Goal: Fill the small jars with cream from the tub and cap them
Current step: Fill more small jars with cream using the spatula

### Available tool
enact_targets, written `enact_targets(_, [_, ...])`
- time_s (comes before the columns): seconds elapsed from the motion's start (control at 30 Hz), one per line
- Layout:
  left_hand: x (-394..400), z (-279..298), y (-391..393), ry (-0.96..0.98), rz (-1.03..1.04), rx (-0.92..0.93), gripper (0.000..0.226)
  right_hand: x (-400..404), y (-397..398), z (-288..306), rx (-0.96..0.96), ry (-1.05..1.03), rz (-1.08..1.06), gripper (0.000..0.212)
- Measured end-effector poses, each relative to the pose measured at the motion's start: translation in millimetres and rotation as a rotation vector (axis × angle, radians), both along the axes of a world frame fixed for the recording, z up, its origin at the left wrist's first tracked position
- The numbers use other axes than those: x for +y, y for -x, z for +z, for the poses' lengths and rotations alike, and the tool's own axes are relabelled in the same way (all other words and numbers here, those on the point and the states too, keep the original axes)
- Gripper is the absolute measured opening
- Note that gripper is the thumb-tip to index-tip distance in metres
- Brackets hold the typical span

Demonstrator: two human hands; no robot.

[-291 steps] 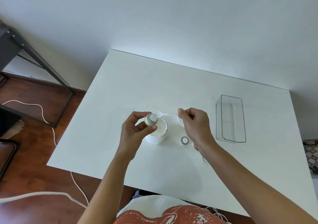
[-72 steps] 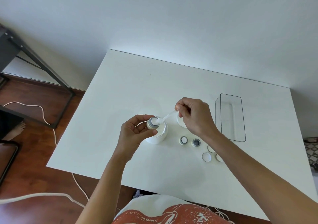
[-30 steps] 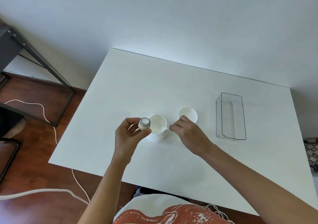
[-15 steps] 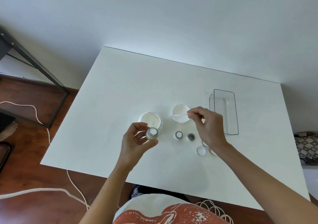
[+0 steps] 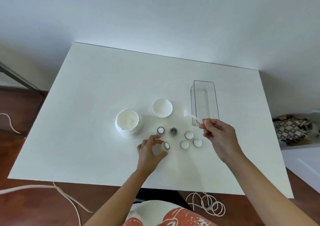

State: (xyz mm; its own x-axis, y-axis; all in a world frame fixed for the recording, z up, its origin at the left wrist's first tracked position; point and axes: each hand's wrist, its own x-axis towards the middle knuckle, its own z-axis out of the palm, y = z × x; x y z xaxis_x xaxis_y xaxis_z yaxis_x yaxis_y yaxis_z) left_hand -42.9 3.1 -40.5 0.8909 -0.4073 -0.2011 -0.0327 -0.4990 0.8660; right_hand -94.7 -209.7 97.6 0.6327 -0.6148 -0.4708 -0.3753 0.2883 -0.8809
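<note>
I get one view only, the head camera, worn high and looking forward and steeply down over the white table. Wide-angle lens: table edges bow, and the wall behind, wood floor and cords at the sides are all in frame. My left hand and right hand reach in from the bottom edge, forearms long, so the work sits mid-frame at arm's reach. With no second view, nothing is shared.
</note>
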Motion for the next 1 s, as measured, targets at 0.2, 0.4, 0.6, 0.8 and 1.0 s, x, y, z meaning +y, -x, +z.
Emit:
enact_targets(0.2, [-7,-14,8,-0.067,0.039,-0.118,0.056,-2,11,-5,0.008,-0.255,-0.043,0.009])
enact_targets(0.4, [-7,-15,10,-0.112,0.036,-0.186,0.059,-2,11,-6,0.002,-0.431,-0.061,0.015])
enact_targets(0.6, [-21,1,-6,-0.100,0.020,-0.435,0.068,-12,10,-3,-0.055,-0.553,-0.084,0.019])
enact_targets(0.8, [-68,20,-45,-0.556,-0.348,-0.352,0.068,-18,8,0,-0.061,-0.563,-0.141,0.014])
enact_targets(1.0, [-83,13,-55,-0.694,-0.427,-0.242,0.048,-25,8,2,-0.038,-0.521,-0.211,0.010])
